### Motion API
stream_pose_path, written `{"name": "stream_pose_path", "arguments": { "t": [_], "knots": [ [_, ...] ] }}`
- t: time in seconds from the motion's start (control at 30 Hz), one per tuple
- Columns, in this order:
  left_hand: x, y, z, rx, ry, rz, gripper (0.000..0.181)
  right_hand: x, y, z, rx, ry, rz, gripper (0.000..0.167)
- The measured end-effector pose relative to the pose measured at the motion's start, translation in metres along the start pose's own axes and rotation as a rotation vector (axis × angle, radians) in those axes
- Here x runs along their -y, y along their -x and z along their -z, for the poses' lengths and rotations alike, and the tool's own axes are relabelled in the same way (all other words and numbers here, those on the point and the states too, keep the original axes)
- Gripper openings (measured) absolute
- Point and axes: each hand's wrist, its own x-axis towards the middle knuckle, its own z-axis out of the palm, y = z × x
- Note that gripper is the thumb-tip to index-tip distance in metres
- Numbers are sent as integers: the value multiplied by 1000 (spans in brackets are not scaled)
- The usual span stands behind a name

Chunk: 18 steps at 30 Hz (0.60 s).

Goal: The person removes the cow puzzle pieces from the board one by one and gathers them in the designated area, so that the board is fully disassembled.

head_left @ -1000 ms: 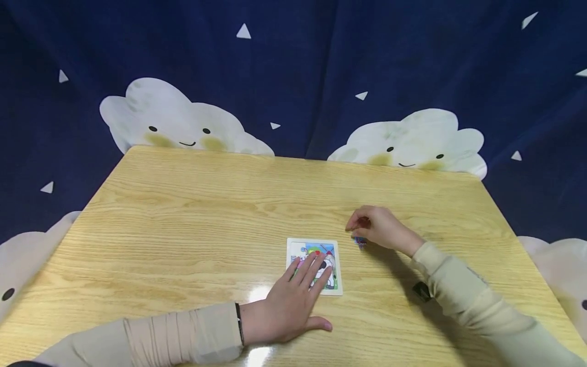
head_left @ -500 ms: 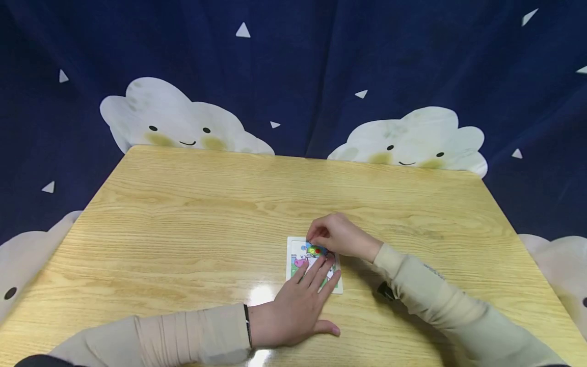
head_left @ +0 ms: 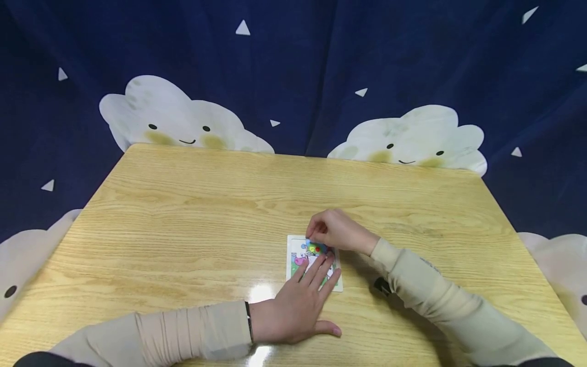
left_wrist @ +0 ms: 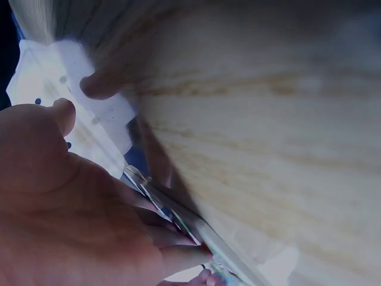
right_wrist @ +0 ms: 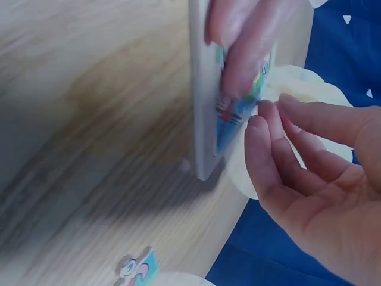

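Note:
A white-framed picture puzzle [head_left: 290, 255] showing a cartoon cow lies on the table. My left hand [head_left: 298, 311] rests flat across its lower right part, fingers spread, covering much of the picture. At the puzzle's top edge my right hand [head_left: 337, 232] pinches a small, colourful puzzle piece [head_left: 316, 247] between thumb and fingertips; the fingers hide part of it. In the right wrist view, the right fingertips meet right beside the board, close to the left fingers. Another puzzle piece [right_wrist: 137, 268], blue and pink, lies loose on the table there; the right hand and forearm hide it in the head view.
The wooden table [head_left: 197, 219] stretches around the puzzle to all sides. Behind it hangs a dark blue cloth [head_left: 298, 66] with white clouds and triangles. A small black device [head_left: 382, 286] sits at the right wrist.
My right hand has moved left from beside the puzzle to its top edge, then stayed there. The left hand has shifted slightly right, uncovering the cow's face.

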Motion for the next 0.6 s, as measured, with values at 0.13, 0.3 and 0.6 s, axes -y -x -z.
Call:
{"name": "stream_pose_path", "arguments": {
  "t": [0.13,0.3,0.6],
  "knots": [
    [0,0,2,3,-4,5,99,4,0,4,9,-67,-9,9],
    [0,1,5,13,-27,18,99,6,-1,3,27,-108,-8,14],
    [0,0,0,-4,-45,7,98,1,4,4,27,-74,22,12]
  ]
}}
